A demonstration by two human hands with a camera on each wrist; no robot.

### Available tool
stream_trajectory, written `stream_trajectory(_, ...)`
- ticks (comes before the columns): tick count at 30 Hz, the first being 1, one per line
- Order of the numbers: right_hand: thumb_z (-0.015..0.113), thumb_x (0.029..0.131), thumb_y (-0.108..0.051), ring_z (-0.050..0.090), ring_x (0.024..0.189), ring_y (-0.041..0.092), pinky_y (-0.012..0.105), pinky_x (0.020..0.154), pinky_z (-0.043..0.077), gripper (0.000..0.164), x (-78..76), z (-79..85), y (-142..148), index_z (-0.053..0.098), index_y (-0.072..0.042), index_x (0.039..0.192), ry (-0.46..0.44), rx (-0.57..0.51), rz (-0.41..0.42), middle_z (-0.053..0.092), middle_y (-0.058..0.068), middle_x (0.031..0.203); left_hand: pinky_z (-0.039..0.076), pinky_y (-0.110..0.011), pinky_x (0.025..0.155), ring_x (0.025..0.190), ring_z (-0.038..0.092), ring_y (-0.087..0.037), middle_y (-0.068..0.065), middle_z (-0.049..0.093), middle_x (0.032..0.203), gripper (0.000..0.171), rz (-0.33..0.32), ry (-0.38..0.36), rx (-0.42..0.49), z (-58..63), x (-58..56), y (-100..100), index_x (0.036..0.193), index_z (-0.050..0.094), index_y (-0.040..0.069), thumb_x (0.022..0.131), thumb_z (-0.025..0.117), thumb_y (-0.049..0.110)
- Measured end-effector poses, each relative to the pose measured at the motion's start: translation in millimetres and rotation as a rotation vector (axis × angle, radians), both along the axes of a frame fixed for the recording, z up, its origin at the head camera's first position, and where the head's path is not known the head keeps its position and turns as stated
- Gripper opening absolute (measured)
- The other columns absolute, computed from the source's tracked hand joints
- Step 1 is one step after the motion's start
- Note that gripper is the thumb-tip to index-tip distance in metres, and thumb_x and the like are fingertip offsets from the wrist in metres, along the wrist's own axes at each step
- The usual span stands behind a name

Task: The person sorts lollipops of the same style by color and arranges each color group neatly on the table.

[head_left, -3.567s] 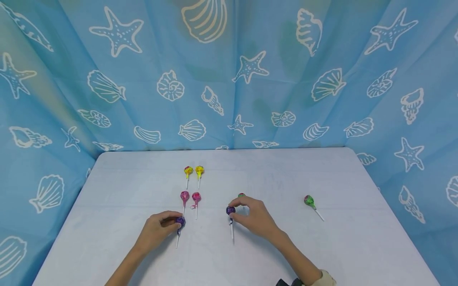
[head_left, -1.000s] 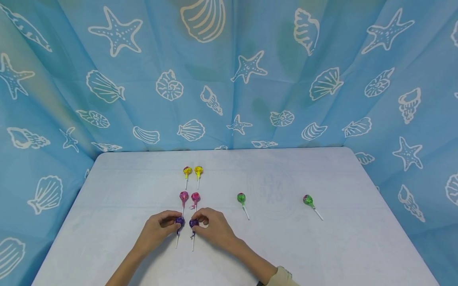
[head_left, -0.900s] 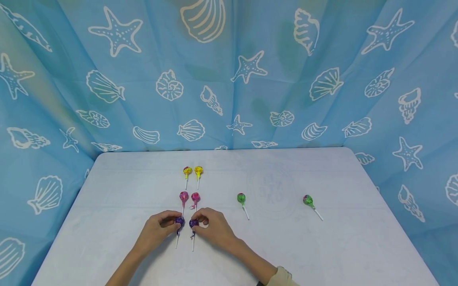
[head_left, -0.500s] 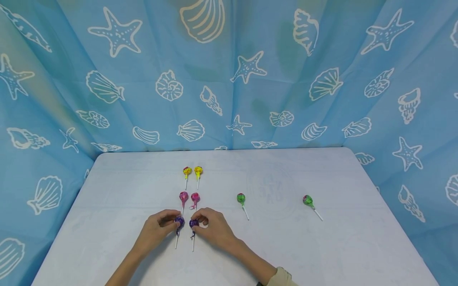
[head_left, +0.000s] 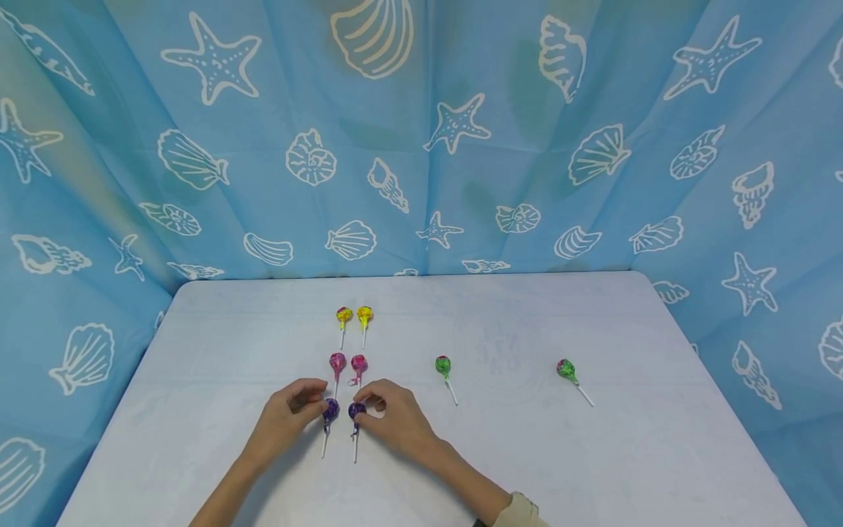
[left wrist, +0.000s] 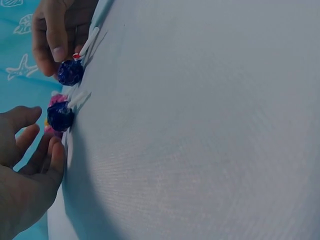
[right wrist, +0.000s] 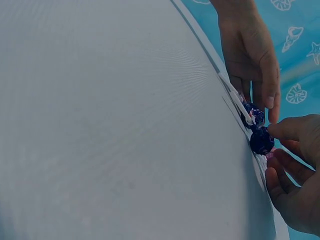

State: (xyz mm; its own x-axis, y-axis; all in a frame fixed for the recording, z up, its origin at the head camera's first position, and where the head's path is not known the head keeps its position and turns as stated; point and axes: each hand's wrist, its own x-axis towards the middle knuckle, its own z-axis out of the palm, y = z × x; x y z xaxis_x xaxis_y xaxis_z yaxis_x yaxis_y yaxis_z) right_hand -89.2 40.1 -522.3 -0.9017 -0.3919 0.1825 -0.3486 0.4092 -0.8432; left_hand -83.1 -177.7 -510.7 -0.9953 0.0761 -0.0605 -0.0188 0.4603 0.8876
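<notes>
Two purple lollipops lie side by side on the white table, sticks toward the person. At the left purple lollipop, my left hand has thumb and fingers spread apart; the left wrist view shows a gap between them and its candy head. My right hand pinches the right purple lollipop by its wrapped head, thumb on the near side. In the right wrist view that head sits between thumb and fingers. Just beyond are a left pink lollipop and a right pink lollipop.
Two yellow lollipops lie farther back in the same columns. One green lollipop is right of the hands, another green lollipop farther right, both slanted. A blue shell-print curtain hangs behind the white table.
The right hand has brought its purple lollipop left, beside the other one, uncovering a green lollipop. Since half a second ago the left fingers have parted from the left purple lollipop and lifted slightly.
</notes>
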Motion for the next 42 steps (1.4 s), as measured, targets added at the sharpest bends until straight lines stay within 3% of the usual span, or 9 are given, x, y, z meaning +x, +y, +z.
stream_trajectory(11, 0.078, 0.084, -0.003, 0.064, 0.094, 0.017, 0.025, 0.083, 0.054, 0.021, 0.9, 12.6, 10.6, 0.070, -0.009, 0.103, 0.028, -0.016, -0.028, 0.068, -0.001, 0.103, 0.050, -0.037, 0.099, 0.110, 0.062, -0.027, -0.012, 0.067, 0.117, 0.033, -0.005, 0.020, 0.032, 10.3, -2.5, 4.3, 0.122, 0.065, -0.001, 0.090, 0.071, 0.002)
stream_trajectory(21, 0.077, 0.085, -0.003, 0.064, 0.097, 0.019, 0.030, 0.083, 0.056, 0.021, 0.0, 19.8, 39.2, 0.071, -0.008, 0.105, 0.075, -0.065, -0.078, 0.069, -0.001, 0.104, 0.051, -0.025, 0.093, 0.109, 0.062, -0.027, -0.013, 0.066, 0.119, 0.032, -0.057, 0.076, 0.059, 19.9, -9.1, 11.9, 0.124, 0.064, -0.001, 0.092, 0.070, 0.003)
stream_trajectory(31, 0.076, 0.087, -0.002, 0.062, 0.101, 0.021, 0.033, 0.085, 0.055, 0.023, -2.7, 31.9, 72.6, 0.071, -0.007, 0.109, 0.080, -0.084, -0.152, 0.068, 0.001, 0.106, 0.053, -0.028, 0.093, 0.109, 0.062, -0.027, -0.012, 0.067, 0.117, 0.033, -0.100, 0.080, 0.066, 28.7, -16.4, 34.5, 0.124, 0.065, 0.001, 0.092, 0.070, 0.004)
stream_trajectory(36, 0.077, 0.085, -0.001, 0.063, 0.101, 0.024, 0.035, 0.086, 0.055, 0.026, -3.1, 34.5, 87.6, 0.071, -0.011, 0.109, 0.048, -0.109, -0.210, 0.068, -0.005, 0.107, 0.052, -0.031, 0.095, 0.109, 0.063, -0.025, -0.012, 0.068, 0.117, 0.033, -0.124, 0.080, 0.082, 30.4, -20.0, 50.0, 0.124, 0.065, 0.001, 0.091, 0.070, 0.003)
stream_trajectory(42, 0.076, 0.086, 0.000, 0.064, 0.102, 0.029, 0.037, 0.087, 0.055, 0.025, -4.1, 34.7, 104.3, 0.071, -0.008, 0.109, 0.052, -0.115, -0.247, 0.070, 0.003, 0.107, 0.053, -0.032, 0.094, 0.106, 0.063, -0.024, -0.014, 0.068, 0.115, 0.033, -0.165, 0.116, 0.111, 28.6, -26.0, 66.5, 0.122, 0.066, -0.001, 0.089, 0.072, 0.000)
